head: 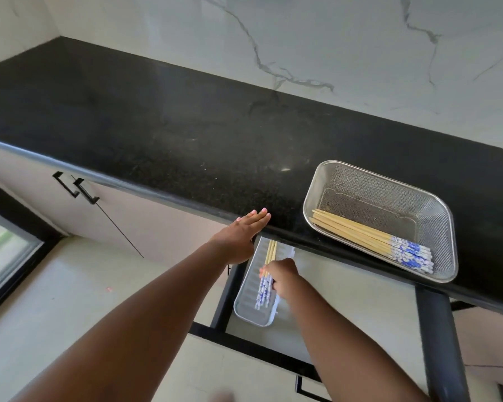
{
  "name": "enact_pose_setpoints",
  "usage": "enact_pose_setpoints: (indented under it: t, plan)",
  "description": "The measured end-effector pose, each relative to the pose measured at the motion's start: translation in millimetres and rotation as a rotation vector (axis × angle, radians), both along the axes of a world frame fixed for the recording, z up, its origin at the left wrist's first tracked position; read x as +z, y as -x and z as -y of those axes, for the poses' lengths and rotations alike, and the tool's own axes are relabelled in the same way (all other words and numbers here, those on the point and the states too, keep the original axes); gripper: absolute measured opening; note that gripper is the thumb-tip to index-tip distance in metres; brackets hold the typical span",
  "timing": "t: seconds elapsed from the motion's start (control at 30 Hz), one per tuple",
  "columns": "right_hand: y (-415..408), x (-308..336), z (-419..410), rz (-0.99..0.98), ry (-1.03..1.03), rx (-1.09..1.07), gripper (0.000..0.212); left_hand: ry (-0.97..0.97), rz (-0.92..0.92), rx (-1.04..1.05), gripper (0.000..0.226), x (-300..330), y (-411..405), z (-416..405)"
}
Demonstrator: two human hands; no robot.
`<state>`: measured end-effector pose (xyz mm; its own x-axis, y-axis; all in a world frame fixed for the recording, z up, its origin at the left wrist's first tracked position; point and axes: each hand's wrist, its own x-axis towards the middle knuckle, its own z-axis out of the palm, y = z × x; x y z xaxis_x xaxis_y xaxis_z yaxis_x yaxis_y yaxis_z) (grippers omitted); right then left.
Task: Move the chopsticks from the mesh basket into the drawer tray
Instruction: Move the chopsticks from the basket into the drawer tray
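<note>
My right hand (282,275) grips blue-patterned bamboo chopsticks (264,288) over the ribbed pale plastic drawer tray (246,310); my left hand (240,237) lies flat, fingers spread, on the speckled black bench (157,134); more sticks lie in the steel mesh basket (436,227).

One mesh basket (445,227) stands on the one black worktop (157,126). In it lies one bundle of chopsticks (369,237), wood with blue-and-white ends; they overlap, so the exact number cannot be told, though it looks like about eight. One drawer (346,303) is open, with one pale tray (246,303) inside. Over the tray are a few more chopsticks (269,252), perhaps three or four. Two hands show: left (238,237) and right (285,275). Two black cupboard handles (76,188) sit at left.
</note>
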<state>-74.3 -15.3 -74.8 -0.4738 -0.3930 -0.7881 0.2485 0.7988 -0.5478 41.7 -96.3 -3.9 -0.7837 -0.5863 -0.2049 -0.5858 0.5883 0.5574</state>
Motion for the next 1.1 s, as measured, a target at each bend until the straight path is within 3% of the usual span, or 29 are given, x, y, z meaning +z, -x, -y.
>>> enact_pose_setpoints:
  t: [0.33,0.83,1.1]
  plan:
    - [-34,-38,-8,-0.210,0.030,-0.017,0.028,0.036,-0.014,0.022,0.086,-6,0,-3]
    - [-47,-53,-32,-0.190,-0.093,0.056,0.030,0.042,-0.009,0.021,0.084,-2,0,-8]
    - [-47,-56,-24,-0.202,-0.048,0.075,0.038,0.029,-0.006,0.029,0.084,-2,1,-7]
